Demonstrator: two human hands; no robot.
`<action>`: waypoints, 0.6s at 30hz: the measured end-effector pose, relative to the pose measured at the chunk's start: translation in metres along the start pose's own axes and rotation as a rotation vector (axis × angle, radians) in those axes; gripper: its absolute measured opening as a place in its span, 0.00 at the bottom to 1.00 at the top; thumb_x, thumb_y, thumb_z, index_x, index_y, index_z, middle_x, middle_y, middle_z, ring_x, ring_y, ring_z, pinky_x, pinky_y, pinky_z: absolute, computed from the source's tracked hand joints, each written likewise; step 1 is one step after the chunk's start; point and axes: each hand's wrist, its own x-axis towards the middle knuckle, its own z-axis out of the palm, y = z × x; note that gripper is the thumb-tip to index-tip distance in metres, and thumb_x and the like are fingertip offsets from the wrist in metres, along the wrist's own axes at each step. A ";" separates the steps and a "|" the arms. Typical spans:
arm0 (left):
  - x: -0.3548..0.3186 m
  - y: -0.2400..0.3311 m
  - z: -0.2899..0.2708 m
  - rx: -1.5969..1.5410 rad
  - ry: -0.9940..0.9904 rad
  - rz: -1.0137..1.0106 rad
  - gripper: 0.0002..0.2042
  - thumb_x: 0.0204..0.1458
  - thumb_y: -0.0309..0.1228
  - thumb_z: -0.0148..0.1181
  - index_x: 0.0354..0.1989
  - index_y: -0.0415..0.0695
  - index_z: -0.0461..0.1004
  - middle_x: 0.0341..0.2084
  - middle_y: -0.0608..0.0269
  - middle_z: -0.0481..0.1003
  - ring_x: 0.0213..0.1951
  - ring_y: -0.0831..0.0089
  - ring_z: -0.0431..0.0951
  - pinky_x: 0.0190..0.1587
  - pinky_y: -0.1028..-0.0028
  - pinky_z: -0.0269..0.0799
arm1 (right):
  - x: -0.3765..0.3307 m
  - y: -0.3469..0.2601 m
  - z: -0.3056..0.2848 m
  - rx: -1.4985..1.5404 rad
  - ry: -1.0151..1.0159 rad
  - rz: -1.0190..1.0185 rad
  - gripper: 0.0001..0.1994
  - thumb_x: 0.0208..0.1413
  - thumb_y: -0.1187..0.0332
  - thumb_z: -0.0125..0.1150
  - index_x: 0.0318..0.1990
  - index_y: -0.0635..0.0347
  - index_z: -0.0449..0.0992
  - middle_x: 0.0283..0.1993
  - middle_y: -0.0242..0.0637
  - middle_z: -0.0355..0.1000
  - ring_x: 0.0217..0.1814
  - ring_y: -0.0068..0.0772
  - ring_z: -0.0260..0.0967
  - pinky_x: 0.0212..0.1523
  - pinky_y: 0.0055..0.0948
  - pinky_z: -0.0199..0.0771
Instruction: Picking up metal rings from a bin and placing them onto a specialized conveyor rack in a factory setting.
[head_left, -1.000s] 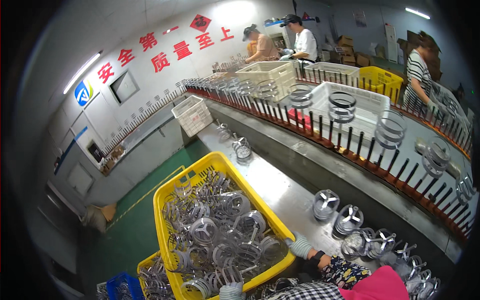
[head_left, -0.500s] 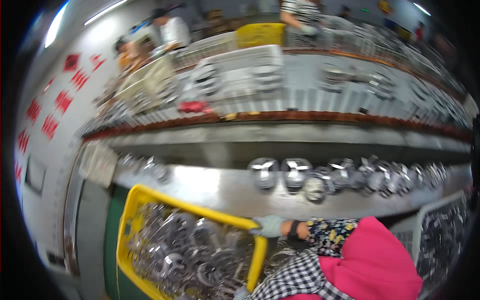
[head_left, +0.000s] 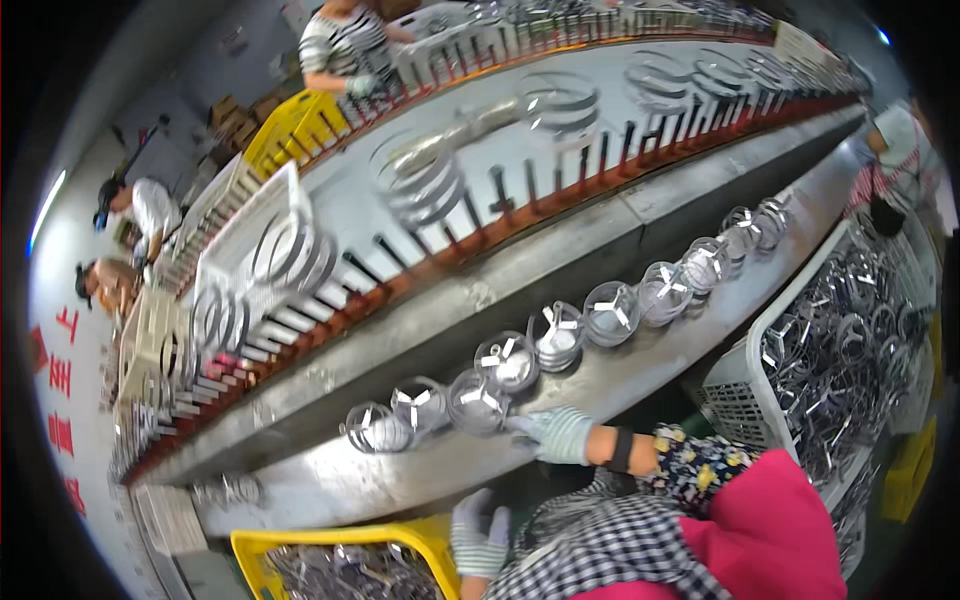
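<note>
My right hand [head_left: 557, 434], in a pale knitted glove, reaches over the front edge of the metal ledge. Its fingers stretch toward the nearest round metal piece [head_left: 478, 403], which has a shiny three-armed top; whether they touch it I cannot tell. Closer to me, my left hand [head_left: 480, 537], gloved too, is raised with thumb and fingers apart and nothing in it. It is beside the right end of a yellow basket [head_left: 335, 535] heaped with metal parts. More round pieces, such as a ringed one [head_left: 611, 313], stand in an uneven row along the ledge.
A pale crate [head_left: 765, 385] full of ring-shaped metal parts is at my right. Beyond the ledge [head_left: 310, 488] runs a long bench with upright pegs and stacked rings [head_left: 562, 110]. Several people work across the bench and at the far right.
Both hands have let go of the yellow basket's rim. My right hand has moved to the row of metal pieces, my left has lifted beside the basket. The view has turned right.
</note>
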 end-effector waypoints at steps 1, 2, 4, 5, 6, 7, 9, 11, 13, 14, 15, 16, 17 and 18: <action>0.008 0.009 0.019 -0.435 -0.042 -0.250 0.19 0.48 0.30 0.62 0.47 0.36 0.70 0.37 0.56 0.74 0.36 0.68 0.74 0.40 0.70 0.70 | -0.005 0.007 -0.012 -0.093 0.020 0.042 0.18 0.54 0.56 0.51 0.47 0.59 0.69 0.40 0.53 0.72 0.40 0.53 0.71 0.41 0.44 0.70; 0.021 0.013 0.021 -0.413 -0.089 -0.240 0.17 0.48 0.29 0.61 0.46 0.36 0.70 0.36 0.55 0.75 0.34 0.74 0.74 0.38 0.75 0.70 | -0.010 0.008 -0.023 -0.057 0.025 0.121 0.19 0.56 0.56 0.50 0.48 0.60 0.69 0.39 0.53 0.73 0.39 0.54 0.71 0.41 0.44 0.71; 0.056 0.039 0.034 -0.309 -0.177 -0.162 0.16 0.48 0.29 0.61 0.46 0.36 0.71 0.36 0.55 0.75 0.34 0.73 0.74 0.36 0.74 0.71 | -0.035 0.025 -0.041 0.048 0.280 0.106 0.20 0.57 0.56 0.49 0.51 0.61 0.68 0.39 0.54 0.73 0.40 0.54 0.71 0.42 0.44 0.71; 0.075 0.059 0.041 -0.287 -0.180 -0.101 0.16 0.48 0.29 0.60 0.45 0.37 0.72 0.36 0.56 0.75 0.32 0.73 0.75 0.34 0.74 0.71 | -0.049 0.035 -0.057 0.041 0.247 0.176 0.21 0.57 0.56 0.49 0.52 0.62 0.68 0.40 0.54 0.73 0.41 0.54 0.71 0.43 0.44 0.71; 0.091 0.074 0.048 -0.285 -0.140 -0.001 0.14 0.48 0.23 0.59 0.44 0.40 0.72 0.33 0.66 0.74 0.30 0.82 0.70 0.35 0.81 0.67 | -0.061 0.040 -0.074 0.043 0.215 0.244 0.21 0.58 0.56 0.49 0.52 0.62 0.67 0.41 0.55 0.73 0.42 0.54 0.71 0.44 0.43 0.71; 0.108 0.092 0.050 -0.271 -0.125 0.104 0.15 0.48 0.22 0.59 0.46 0.40 0.72 0.33 0.65 0.74 0.32 0.81 0.71 0.36 0.80 0.68 | -0.071 0.057 -0.078 0.060 0.279 0.245 0.21 0.57 0.57 0.50 0.52 0.63 0.68 0.42 0.54 0.72 0.43 0.54 0.71 0.45 0.42 0.71; 0.138 0.116 0.060 -0.215 -0.125 0.272 0.18 0.48 0.24 0.59 0.49 0.39 0.69 0.34 0.61 0.75 0.34 0.77 0.73 0.38 0.77 0.69 | -0.088 0.072 -0.108 0.035 0.395 0.291 0.18 0.56 0.61 0.52 0.51 0.60 0.70 0.41 0.53 0.73 0.43 0.53 0.71 0.44 0.41 0.71; 0.161 0.136 0.068 -0.228 -0.105 0.309 0.18 0.48 0.26 0.59 0.50 0.39 0.69 0.34 0.59 0.75 0.33 0.74 0.74 0.36 0.74 0.70 | -0.087 0.089 -0.136 0.096 0.545 0.306 0.15 0.54 0.65 0.54 0.48 0.58 0.72 0.39 0.51 0.74 0.41 0.50 0.73 0.42 0.38 0.72; 0.179 0.158 0.072 -0.499 -0.157 0.208 0.19 0.50 0.24 0.58 0.53 0.40 0.67 0.35 0.63 0.74 0.34 0.79 0.73 0.35 0.78 0.69 | -0.079 0.112 -0.166 0.103 0.772 0.244 0.13 0.53 0.67 0.56 0.46 0.58 0.74 0.37 0.49 0.75 0.39 0.45 0.74 0.40 0.34 0.72; 0.187 0.168 0.072 -0.601 -0.179 0.169 0.20 0.52 0.23 0.56 0.55 0.41 0.66 0.36 0.66 0.72 0.35 0.83 0.71 0.35 0.82 0.68 | -0.074 0.119 -0.188 0.108 0.873 0.231 0.12 0.53 0.67 0.56 0.45 0.59 0.75 0.35 0.48 0.75 0.38 0.43 0.74 0.39 0.33 0.73; 0.197 0.183 0.071 -0.745 -0.202 0.060 0.20 0.53 0.23 0.55 0.55 0.40 0.65 0.37 0.63 0.73 0.37 0.80 0.72 0.39 0.80 0.69 | -0.067 0.121 -0.210 0.184 0.914 0.274 0.12 0.53 0.67 0.56 0.45 0.59 0.75 0.35 0.48 0.75 0.38 0.43 0.74 0.39 0.33 0.73; 0.211 0.195 0.067 -0.883 -0.219 -0.052 0.20 0.53 0.23 0.54 0.56 0.39 0.64 0.39 0.60 0.73 0.39 0.77 0.73 0.42 0.78 0.70 | -0.054 0.118 -0.231 0.262 0.953 0.308 0.13 0.53 0.66 0.56 0.45 0.60 0.75 0.35 0.48 0.75 0.37 0.42 0.74 0.38 0.32 0.73; 0.233 0.200 0.064 -0.790 -0.233 0.012 0.20 0.55 0.25 0.53 0.57 0.39 0.64 0.39 0.60 0.74 0.38 0.76 0.73 0.40 0.78 0.71 | -0.044 0.111 -0.251 0.216 0.950 0.294 0.13 0.54 0.66 0.55 0.44 0.60 0.75 0.34 0.47 0.76 0.36 0.42 0.74 0.38 0.32 0.73; 0.253 0.225 0.062 -0.744 -0.231 -0.009 0.20 0.56 0.27 0.53 0.57 0.38 0.63 0.38 0.60 0.74 0.37 0.76 0.73 0.37 0.78 0.72 | -0.032 0.112 -0.266 0.167 0.947 0.297 0.13 0.54 0.66 0.55 0.44 0.61 0.75 0.33 0.46 0.76 0.35 0.41 0.74 0.38 0.32 0.73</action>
